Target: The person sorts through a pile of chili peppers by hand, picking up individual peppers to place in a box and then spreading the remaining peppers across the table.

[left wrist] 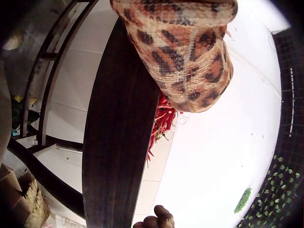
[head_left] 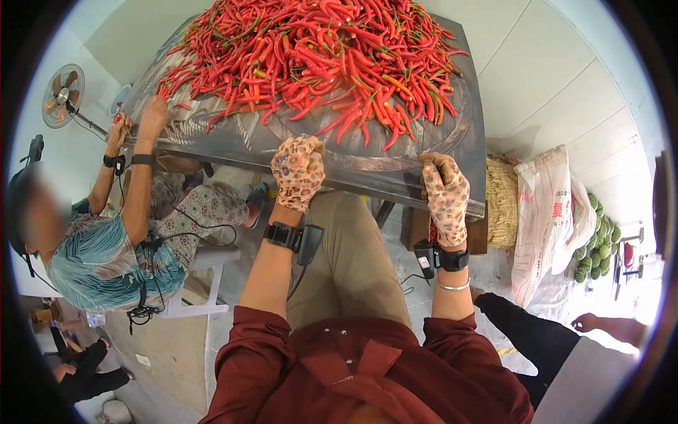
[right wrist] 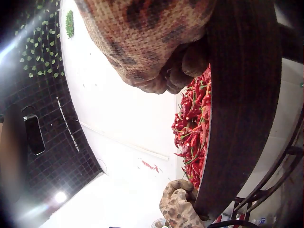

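My left hand (head_left: 298, 173), in a leopard-print glove with its fingers curled in, is at the front edge of a dark table (head_left: 395, 173). Toward the table's right corner is my right hand (head_left: 445, 198), gloved alike, its darker fingertips (right wrist: 194, 59) folded toward the palm. Nothing shows in either hand. Beyond them a large heap of red chili peppers (head_left: 311, 56) covers the tabletop, some with green stems. The nearest peppers lie a short way past my hands. In the left wrist view the back of the glove (left wrist: 180, 57) hides most of my left fingers.
At the left another person (head_left: 106, 240) sits by the table, both fists (head_left: 152, 116) raised at its edge. A standing fan (head_left: 63, 95) is behind. On the right are a straw bundle (head_left: 500, 201), a white sack (head_left: 540, 219), piled green melons (head_left: 599, 244) and a person's dark-clad leg (head_left: 526, 336).
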`<state>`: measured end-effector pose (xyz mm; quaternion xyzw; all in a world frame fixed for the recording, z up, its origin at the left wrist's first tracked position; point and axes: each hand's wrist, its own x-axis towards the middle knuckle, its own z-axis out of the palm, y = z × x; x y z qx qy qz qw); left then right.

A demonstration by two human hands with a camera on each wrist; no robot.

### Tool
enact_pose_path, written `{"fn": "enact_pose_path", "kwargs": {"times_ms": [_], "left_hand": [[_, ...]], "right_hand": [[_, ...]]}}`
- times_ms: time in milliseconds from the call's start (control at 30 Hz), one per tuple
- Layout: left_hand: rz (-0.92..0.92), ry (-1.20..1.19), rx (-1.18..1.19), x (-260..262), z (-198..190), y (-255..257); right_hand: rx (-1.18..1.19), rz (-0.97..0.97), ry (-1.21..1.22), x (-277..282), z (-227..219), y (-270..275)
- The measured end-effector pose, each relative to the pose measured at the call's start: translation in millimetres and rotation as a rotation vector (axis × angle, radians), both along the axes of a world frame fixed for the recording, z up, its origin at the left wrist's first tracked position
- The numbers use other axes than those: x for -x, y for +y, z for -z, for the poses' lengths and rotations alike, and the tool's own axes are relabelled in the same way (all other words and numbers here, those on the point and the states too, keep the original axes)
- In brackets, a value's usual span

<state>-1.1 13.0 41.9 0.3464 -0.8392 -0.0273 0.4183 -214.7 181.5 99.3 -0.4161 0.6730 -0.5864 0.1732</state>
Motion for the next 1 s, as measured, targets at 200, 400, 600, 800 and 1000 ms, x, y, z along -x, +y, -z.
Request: {"fn": "enact_pose_path", "kwargs": {"times_ms": [200, 400, 600, 800, 1000], "left_hand": [[-0.033, -0.008, 0.141, -0.5, 15.1, -5.6], [-0.038, 0.017, 0.103, 0.9, 16.9, -5.2], [0.013, 0.069, 0.099, 1.7, 3.1, -2.5], [0.021, 0.082, 0.106, 2.4, 7.0, -5.8], [0.021, -0.006, 0.039, -0.7, 7.3, -4.6]], "right_hand": [[0.002, -0.006, 0.007, -1.2, -4.1, 1.3], [-0.019, -0.020, -0.051, -3.2, -7.3, 1.5], [-0.012, -0.006, -0.051, -3.1, -5.6, 1.2], [0.021, -0.028, -0.033, -0.6, -1.2, 0.5], [-0.018, -0.032, -0.074, -1.4, -3.6, 0.7]]}}
